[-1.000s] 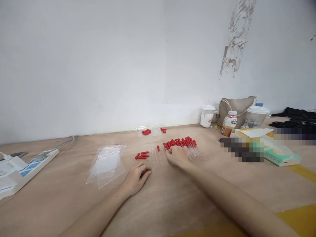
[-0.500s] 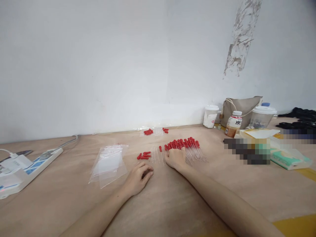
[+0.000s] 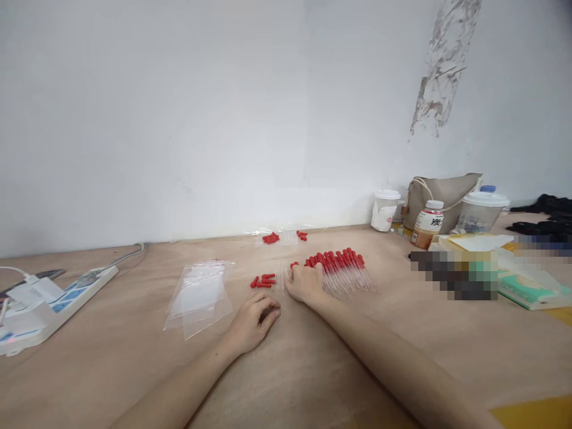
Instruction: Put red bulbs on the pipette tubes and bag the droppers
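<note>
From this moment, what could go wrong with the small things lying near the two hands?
The red-topped droppers lie crowded together close beside the right hand, so a sideways nudge might disarrange them.

The loose red bulbs lie just beyond the left hand; a careless brush could perhaps roll them away.

The clear plastic bags overlap and look thin, so the left hand might drag them if it swings outward.
</note>
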Demonstrator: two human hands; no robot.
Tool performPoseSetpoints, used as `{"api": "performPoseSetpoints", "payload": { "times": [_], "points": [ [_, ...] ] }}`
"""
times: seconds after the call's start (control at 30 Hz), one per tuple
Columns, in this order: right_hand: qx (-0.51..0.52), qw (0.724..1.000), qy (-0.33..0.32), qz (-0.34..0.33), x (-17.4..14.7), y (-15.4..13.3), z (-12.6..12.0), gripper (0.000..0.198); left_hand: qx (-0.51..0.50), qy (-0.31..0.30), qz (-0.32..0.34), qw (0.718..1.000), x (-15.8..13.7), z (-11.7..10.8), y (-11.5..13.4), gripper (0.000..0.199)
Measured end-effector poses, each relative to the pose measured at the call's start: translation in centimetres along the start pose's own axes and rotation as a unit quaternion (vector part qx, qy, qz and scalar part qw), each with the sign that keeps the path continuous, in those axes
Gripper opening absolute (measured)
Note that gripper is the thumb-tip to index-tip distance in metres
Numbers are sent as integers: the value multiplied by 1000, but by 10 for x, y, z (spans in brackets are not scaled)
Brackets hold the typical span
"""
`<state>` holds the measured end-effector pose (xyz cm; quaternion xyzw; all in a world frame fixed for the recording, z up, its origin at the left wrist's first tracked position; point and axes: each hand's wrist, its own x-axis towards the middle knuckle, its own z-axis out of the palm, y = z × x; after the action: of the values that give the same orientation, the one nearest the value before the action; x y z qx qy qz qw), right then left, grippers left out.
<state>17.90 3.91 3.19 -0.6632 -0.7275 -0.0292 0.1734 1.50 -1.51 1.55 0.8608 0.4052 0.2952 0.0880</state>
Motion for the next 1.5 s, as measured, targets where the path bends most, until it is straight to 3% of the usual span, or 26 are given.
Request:
{"api": "performPoseSetpoints", "payload": {
  "times": [0.2, 0.4, 0.57, 0.7, 0.83, 0.97, 1.07, 1.17, 1.5],
  "points": [
    [-17, 999, -43, 13, 11, -13, 4, 28, 12, -7, -4, 1000, -2, 1, -2, 13],
    [-17, 999, -43, 8, 19, -13, 3, 24, 103, 58, -16, 993, 12, -13, -19, 13],
    [-13, 1000, -2, -3, 3, 8, -10, 31, 259, 47, -17, 965, 35, -24, -35, 9],
    [27, 996, 64, -53, -22, 37, -13, 25, 287, 27, 0, 958, 45, -19, -41, 4],
    [133, 978, 117, -113, -37, 66, -1, 23, 281, 30, 8, 959, 44, -14, -41, 6],
    [212, 952, 156, -155, -39, 76, 5, 27, 236, 46, 25, 970, 31, -10, -26, 9],
    [255, 942, 147, -163, -43, 70, 1, 22, 85, 60, 40, 994, 16, -3, -10, 9],
    [264, 937, 123, -191, -53, 60, -3, 19, 7, 71, 1, 997, 5, 4, -1, 7],
    [264, 935, 81, -223, -68, 50, 2, 16, 35, 40, 41, 998, 5, 4, -1, 20]
  ]
}}
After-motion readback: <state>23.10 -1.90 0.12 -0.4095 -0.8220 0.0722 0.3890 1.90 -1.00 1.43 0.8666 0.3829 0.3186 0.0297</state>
